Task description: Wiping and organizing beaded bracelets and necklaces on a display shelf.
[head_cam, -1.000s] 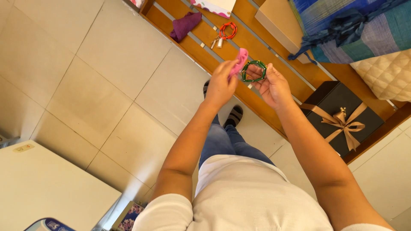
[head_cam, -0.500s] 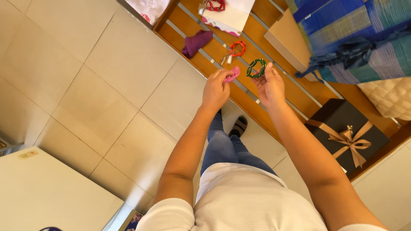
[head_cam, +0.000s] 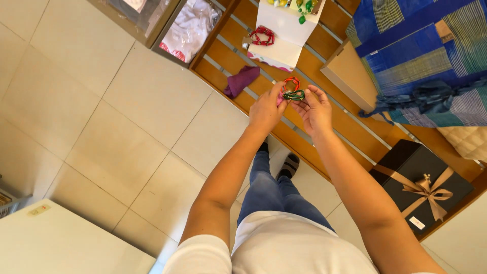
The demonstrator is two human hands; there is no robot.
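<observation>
Both hands are up over the slatted wooden bench [head_cam: 324,114], near its front edge. The left hand [head_cam: 265,111] pinches something pink; the right hand [head_cam: 315,109] fingers the green bracelet [head_cam: 294,95] between them. An orange bracelet [head_cam: 291,83] lies just beyond, a purple cloth [head_cam: 241,81] left, a black gift box [head_cam: 423,187] well right.

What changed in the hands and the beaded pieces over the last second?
Both hands reached further out over the slatted wooden bench. The left hand and right hand drew together, so the green bracelet now sits just in front of the red bracelet lying there. The pink piece is almost hidden behind the left hand. Unchanged: both hands keep their hold, and the black gift box stays put.
</observation>
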